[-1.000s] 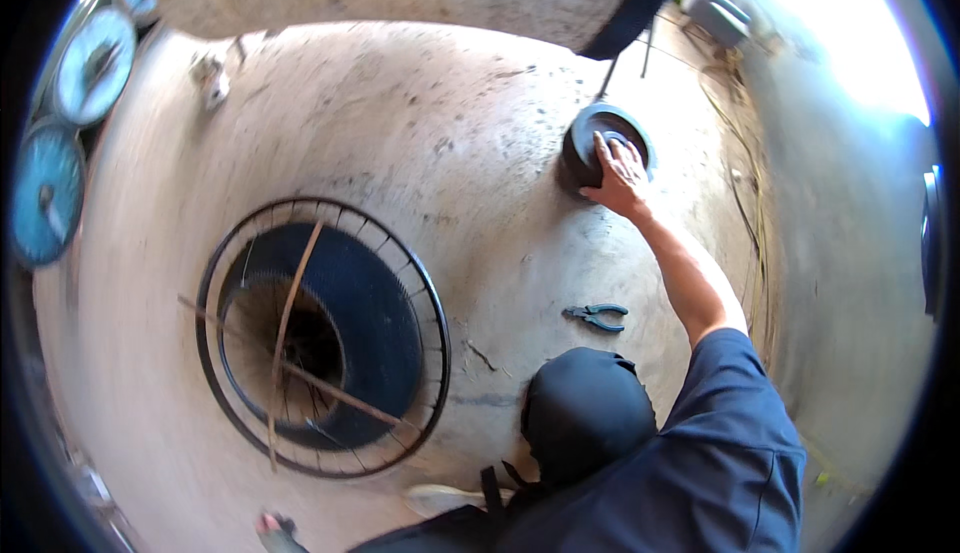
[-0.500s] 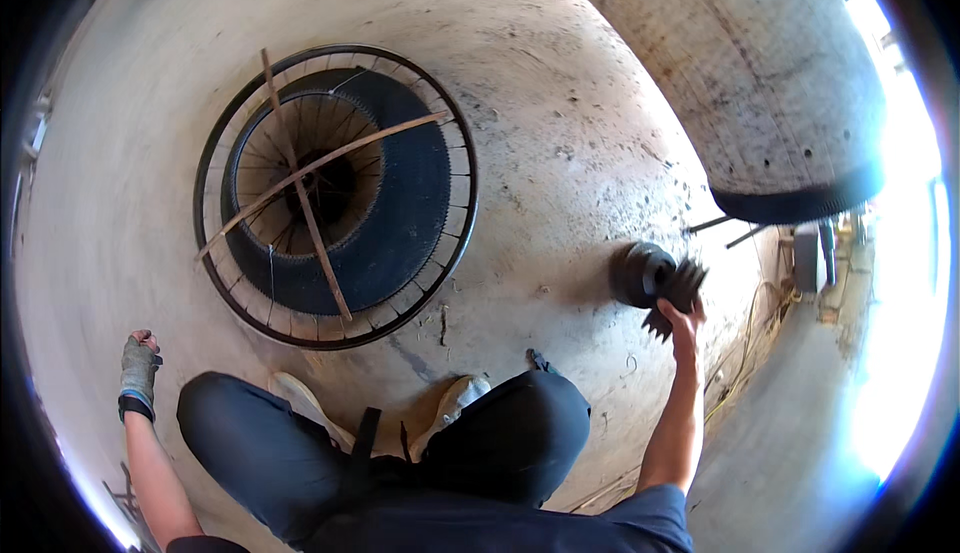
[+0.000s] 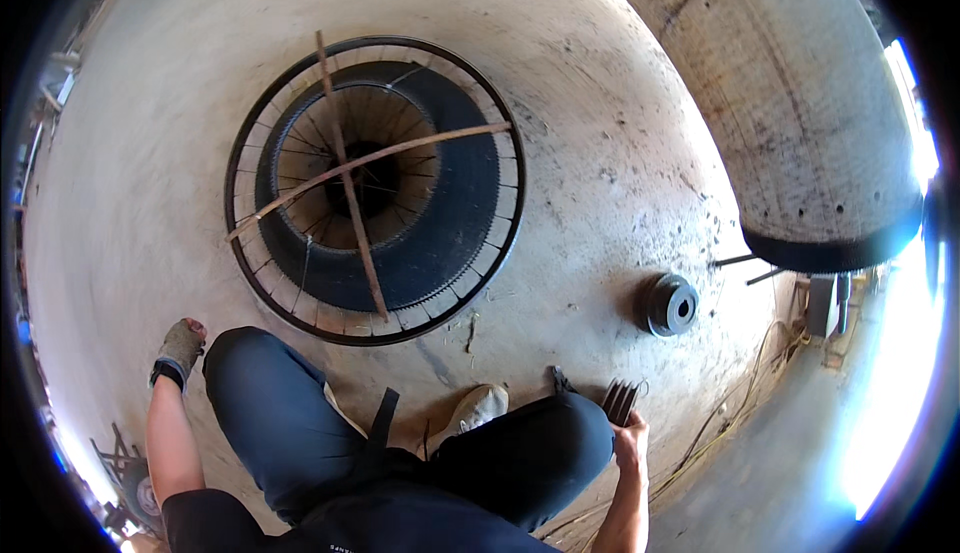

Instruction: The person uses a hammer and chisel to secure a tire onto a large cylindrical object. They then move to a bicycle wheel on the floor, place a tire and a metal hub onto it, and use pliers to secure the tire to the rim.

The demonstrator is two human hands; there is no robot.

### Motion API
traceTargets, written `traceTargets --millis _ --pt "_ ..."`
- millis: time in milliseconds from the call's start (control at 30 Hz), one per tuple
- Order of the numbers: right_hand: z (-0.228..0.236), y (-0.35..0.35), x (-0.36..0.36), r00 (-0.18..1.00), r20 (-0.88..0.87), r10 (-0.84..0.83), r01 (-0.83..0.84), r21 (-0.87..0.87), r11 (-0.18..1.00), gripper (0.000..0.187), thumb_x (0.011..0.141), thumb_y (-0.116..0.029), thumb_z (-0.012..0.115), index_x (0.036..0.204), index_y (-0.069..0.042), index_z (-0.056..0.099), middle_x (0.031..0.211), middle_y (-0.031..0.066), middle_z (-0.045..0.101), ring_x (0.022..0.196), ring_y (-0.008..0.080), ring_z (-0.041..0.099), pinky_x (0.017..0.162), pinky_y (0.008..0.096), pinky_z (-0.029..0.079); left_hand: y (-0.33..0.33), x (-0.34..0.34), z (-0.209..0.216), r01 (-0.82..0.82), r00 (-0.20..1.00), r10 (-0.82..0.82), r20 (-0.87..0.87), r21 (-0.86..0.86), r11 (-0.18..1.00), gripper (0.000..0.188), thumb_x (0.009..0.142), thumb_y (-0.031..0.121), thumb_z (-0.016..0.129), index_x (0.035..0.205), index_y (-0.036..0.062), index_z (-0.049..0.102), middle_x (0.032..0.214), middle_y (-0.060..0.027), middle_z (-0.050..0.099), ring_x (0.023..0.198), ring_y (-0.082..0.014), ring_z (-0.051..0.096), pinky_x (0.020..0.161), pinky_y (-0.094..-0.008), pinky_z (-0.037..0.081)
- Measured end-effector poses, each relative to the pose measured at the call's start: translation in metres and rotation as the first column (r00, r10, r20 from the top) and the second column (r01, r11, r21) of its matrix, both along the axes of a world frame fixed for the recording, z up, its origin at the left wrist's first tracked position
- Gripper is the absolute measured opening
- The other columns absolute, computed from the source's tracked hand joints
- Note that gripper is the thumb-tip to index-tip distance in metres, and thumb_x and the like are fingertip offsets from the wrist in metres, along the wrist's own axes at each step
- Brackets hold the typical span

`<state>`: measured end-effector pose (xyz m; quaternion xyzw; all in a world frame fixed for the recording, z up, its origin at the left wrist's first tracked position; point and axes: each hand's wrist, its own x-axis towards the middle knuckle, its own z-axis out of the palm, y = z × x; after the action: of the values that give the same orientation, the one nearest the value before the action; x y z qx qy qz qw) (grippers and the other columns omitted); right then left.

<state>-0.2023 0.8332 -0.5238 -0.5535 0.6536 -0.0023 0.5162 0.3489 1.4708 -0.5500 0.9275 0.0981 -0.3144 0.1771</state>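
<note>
My right hand (image 3: 630,439), beside my right knee, grips a dark ribbed piece (image 3: 620,403) with several parallel fins; its exact kind is unclear. My left hand (image 3: 182,345) wears a grey fingerless glove and is held above the floor left of my left knee. Its fingers are curled closed, and nothing shows in them. Ahead of my right hand, a dark stepped metal pulley (image 3: 672,305) with a centre hole lies on the floor, touched by neither hand.
Ahead lies a large spoked ring (image 3: 523,188) around a wide black toothed band (image 3: 470,188), with two crossed wooden sticks (image 3: 345,168) on top. A big worn drum-shaped body (image 3: 790,83) overhangs at the right. Cables (image 3: 735,415) run along the floor there.
My right hand has drawn the ribbed piece back from the pulley to beside my right knee. My left hand has come nearer my left knee. The view has shifted slightly.
</note>
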Motion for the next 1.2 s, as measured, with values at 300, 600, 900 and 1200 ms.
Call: traceTargets --millis 300,600,900,1200 --pt "0.082 -0.001 0.149 0.821 -0.171 0.544 -0.532 0.114 0.839 0.053 0.068 -0.009 0.086 0.117 0.002 0.066 0.101 0.0119 0.073 0.088 0.0136 0.066 0.082 0.0292 0.053 0.056 -0.041 -0.053 -0.031 0.998 0.032 -0.047 0.013 0.999 0.013 0.090 0.014 0.064 0.095 0.0014 0.065 0.081 -0.0121 0.068 0.071 -0.0235 0.066 0.064 -0.0377 0.052" --pt "0.175 0.056 0.385 -0.020 -0.543 0.840 -0.903 -0.351 -0.249 0.076 0.063 -0.024 0.088 0.130 -0.006 0.060 0.133 0.0303 0.051 0.124 0.0489 0.047 0.106 0.0509 0.039 0.236 -0.213 -0.154 0.865 0.064 -0.987 -0.145 0.502 -0.017 0.013 0.094 0.017 0.055 0.097 0.0079 0.064 0.081 -0.0101 0.066 0.075 -0.0236 0.065 0.062 -0.0362 0.052" --pt "0.110 0.126 0.544 -0.368 -0.617 0.696 -0.457 -0.531 -0.713 0.069 0.066 -0.027 0.084 0.127 -0.011 0.057 0.119 0.0242 0.057 0.120 0.0370 0.053 0.114 0.0467 0.025 0.238 -0.428 -0.100 0.189 0.929 -0.100 -0.356 0.226 0.956 0.016 0.092 0.019 0.050 0.091 0.0089 0.063 0.072 -0.0109 0.065 0.061 -0.0287 0.063 0.058 -0.0390 0.052" --pt "0.068 0.116 0.528 -0.298 -0.692 0.658 -0.407 -0.531 -0.743 0.066 0.073 -0.031 0.080 0.130 -0.008 0.056 0.128 0.0182 0.055 0.125 0.0334 0.049 0.117 0.0498 0.024 0.196 -0.320 -0.040 0.135 0.990 -0.135 0.042 0.021 0.991 0.017 0.091 0.020 0.056 0.094 0.0040 0.059 0.069 -0.0074 0.055 0.060 -0.0215 0.055 0.056 -0.0361 0.046"
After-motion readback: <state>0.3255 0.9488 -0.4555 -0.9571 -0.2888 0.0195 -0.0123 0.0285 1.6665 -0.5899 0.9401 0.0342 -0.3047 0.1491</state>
